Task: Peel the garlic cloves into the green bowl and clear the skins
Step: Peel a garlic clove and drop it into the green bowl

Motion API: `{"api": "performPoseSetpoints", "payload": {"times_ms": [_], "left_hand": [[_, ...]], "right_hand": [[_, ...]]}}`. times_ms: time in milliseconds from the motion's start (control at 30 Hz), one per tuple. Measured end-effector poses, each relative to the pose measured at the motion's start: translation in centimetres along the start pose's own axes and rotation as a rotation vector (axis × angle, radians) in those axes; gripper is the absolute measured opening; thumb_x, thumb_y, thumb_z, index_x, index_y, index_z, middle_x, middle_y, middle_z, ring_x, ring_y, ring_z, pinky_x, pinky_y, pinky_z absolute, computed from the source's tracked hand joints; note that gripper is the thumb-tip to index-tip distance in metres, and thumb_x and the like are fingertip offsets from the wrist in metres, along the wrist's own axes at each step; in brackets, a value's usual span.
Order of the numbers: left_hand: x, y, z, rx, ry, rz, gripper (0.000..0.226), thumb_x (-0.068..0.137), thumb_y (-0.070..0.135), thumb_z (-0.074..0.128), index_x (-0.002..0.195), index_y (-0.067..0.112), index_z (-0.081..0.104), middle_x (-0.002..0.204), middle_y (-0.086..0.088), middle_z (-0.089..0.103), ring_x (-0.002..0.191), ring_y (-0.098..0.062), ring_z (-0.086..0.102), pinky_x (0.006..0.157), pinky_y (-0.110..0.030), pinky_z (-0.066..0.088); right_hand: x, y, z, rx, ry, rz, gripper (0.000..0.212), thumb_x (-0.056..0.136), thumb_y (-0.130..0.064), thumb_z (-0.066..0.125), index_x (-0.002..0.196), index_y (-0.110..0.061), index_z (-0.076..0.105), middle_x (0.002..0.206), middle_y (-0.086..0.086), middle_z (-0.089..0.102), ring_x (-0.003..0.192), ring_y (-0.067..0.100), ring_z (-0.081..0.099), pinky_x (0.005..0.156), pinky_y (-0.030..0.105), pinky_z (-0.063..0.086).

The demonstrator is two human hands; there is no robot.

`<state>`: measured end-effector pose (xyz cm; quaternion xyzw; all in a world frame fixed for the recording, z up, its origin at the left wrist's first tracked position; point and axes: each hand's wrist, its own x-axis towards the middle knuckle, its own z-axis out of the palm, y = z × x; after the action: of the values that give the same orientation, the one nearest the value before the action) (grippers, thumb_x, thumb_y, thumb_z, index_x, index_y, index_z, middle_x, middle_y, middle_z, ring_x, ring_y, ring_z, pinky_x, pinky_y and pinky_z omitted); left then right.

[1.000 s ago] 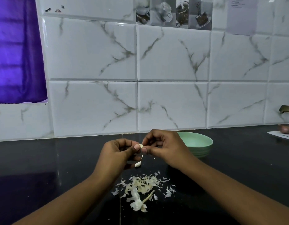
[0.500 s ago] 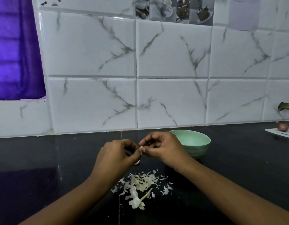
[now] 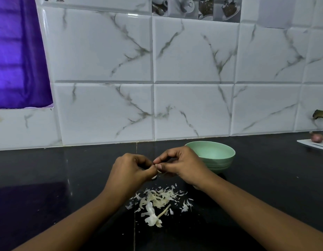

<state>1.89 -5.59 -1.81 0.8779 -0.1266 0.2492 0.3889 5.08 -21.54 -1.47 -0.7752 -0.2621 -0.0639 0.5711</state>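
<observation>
Both hands meet above the black counter (image 3: pixel 66 178). My left hand (image 3: pixel 131 171) grips a garlic clove (image 3: pixel 154 177), of which only a small white tip shows below the fingers. My right hand (image 3: pixel 180 165) pinches at the top of the clove with thumb and forefinger, right against the left fingertips. The green bowl (image 3: pixel 214 156) stands just behind and to the right of my right hand; its inside is mostly hidden from this angle. A heap of white garlic skins (image 3: pixel 160 198) with a dry stalk (image 3: pixel 163 212) lies on the counter in front of the hands.
A white marble-patterned tiled wall (image 3: pixel 193 78) rises right behind the counter. A white board (image 3: pixel 314 143) with a small reddish onion (image 3: pixel 317 137) sits at the far right edge. A purple curtain (image 3: pixel 17 60) hangs at the upper left.
The hands have drawn closer together on the clove, and the left hand now hides most of it. The view has tilted slightly; bowl and skin heap have not moved.
</observation>
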Motion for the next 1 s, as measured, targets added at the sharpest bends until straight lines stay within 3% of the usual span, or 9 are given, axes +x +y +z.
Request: {"api": "performPoseSetpoints", "payload": {"times_ms": [133, 267, 333, 633, 867, 1000], "left_hand": [[-0.02, -0.32, 0.23, -0.032, 0.001, -0.026, 0.017, 0.076, 0.023, 0.074, 0.06, 0.024, 0.07, 0.053, 0.011, 0.067, 0.05, 0.0, 0.062, 0.047, -0.009, 0.04], [-0.08, -0.33, 0.19, -0.201, -0.049, -0.102, 0.014, 0.082, 0.019, 0.071, 0.067, 0.017, 0.072, 0.063, 0.002, 0.072, 0.059, -0.014, 0.069, 0.061, -0.031, 0.055], [-0.05, -0.17, 0.06, -0.321, -0.072, -0.164, 0.012, 0.084, 0.016, 0.068, 0.074, 0.012, 0.073, 0.07, -0.004, 0.073, 0.059, -0.016, 0.069, 0.063, -0.034, 0.055], [0.07, 0.06, -0.1, -0.488, -0.08, -0.249, 0.009, 0.084, 0.009, 0.068, 0.077, 0.007, 0.074, 0.073, -0.013, 0.074, 0.061, -0.02, 0.071, 0.055, -0.023, 0.054], [0.1, -0.18, 0.08, -0.453, -0.035, -0.212, 0.011, 0.083, 0.008, 0.069, 0.073, 0.008, 0.075, 0.066, -0.011, 0.072, 0.062, -0.02, 0.071, 0.061, -0.029, 0.057], [0.19, -0.13, 0.32, -0.568, -0.063, -0.306, 0.018, 0.089, 0.007, 0.061, 0.075, 0.005, 0.073, 0.074, -0.014, 0.073, 0.06, -0.018, 0.07, 0.058, -0.028, 0.054]], "right_hand": [[0.02, 0.13, 0.27, 0.025, 0.012, 0.007, 0.024, 0.078, 0.0, 0.073, 0.07, -0.023, 0.072, 0.07, 0.006, 0.07, 0.068, 0.019, 0.065, 0.063, 0.027, 0.053], [-0.2, -0.11, 0.12, 0.166, -0.015, 0.049, 0.017, 0.08, 0.005, 0.068, 0.079, -0.012, 0.07, 0.066, 0.002, 0.069, 0.061, 0.012, 0.066, 0.053, 0.019, 0.051], [-0.26, -0.2, -0.06, 0.237, -0.027, 0.068, 0.013, 0.081, 0.007, 0.066, 0.083, -0.006, 0.069, 0.067, 0.001, 0.069, 0.063, 0.01, 0.067, 0.054, 0.02, 0.053], [-0.16, -0.25, 0.03, 0.146, -0.002, 0.025, 0.015, 0.08, 0.003, 0.069, 0.082, -0.011, 0.07, 0.081, 0.011, 0.07, 0.077, 0.018, 0.066, 0.076, 0.034, 0.057], [-0.18, 0.0, 0.34, 0.004, 0.051, -0.066, 0.017, 0.079, -0.002, 0.073, 0.079, -0.019, 0.071, 0.074, 0.004, 0.071, 0.069, 0.011, 0.065, 0.068, 0.022, 0.055], [-0.06, 0.02, 0.15, 0.057, 0.053, -0.079, 0.02, 0.078, 0.0, 0.073, 0.083, -0.019, 0.069, 0.073, -0.002, 0.068, 0.066, 0.01, 0.06, 0.065, 0.018, 0.051]]}}
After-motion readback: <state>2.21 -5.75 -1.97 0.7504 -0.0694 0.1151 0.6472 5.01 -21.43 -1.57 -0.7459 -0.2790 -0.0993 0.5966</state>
